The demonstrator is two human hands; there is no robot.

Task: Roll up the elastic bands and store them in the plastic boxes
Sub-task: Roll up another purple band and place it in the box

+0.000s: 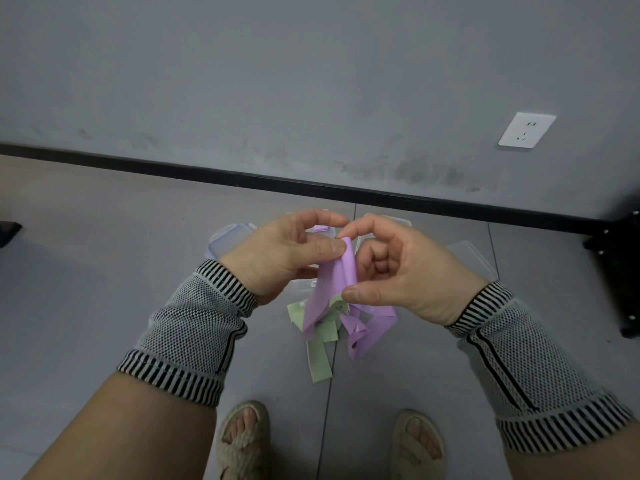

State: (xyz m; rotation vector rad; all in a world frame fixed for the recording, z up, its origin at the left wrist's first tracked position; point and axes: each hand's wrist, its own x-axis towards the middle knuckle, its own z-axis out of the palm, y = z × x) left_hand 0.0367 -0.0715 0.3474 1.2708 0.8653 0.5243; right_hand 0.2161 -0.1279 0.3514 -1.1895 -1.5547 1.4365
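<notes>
Head view: both hands pinch a limp, creased purple band (pixel 337 285).

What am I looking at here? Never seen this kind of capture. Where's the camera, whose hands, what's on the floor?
There is no robot here: a person wears one wide-angle camera on the head, looking forward and down, so you see their own arms and sandalled feet.

The left hand and right hand both pinch the top of a purple elastic band, apparently starting to roll it. Its loose end hangs down to the grey tiled floor.

Under the hands, a pale green band lies loose on the floor. Behind the hands are clear plastic boxes, partly hidden; I cannot tell what they hold. A wall socket sits on the grey wall.
</notes>
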